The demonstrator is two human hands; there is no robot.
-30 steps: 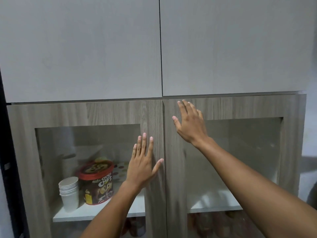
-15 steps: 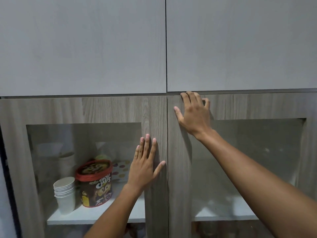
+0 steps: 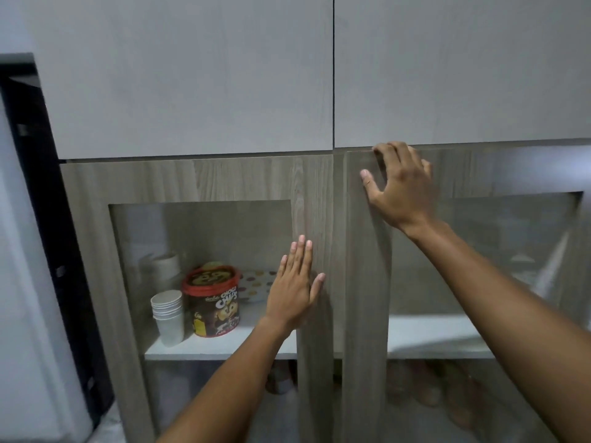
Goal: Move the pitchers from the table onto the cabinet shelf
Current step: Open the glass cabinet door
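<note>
Left hand (image 3: 295, 290) lies flat, fingers spread, on the left door (image 3: 204, 180); right hand (image 3: 401, 187) grips the right door's (image 3: 364, 282) top edge.

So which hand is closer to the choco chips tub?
Left. The left hand lies flat on the door frame, just right of the choco chips tub behind the glass. The right hand is far up, gripping the other door's top edge.
</note>
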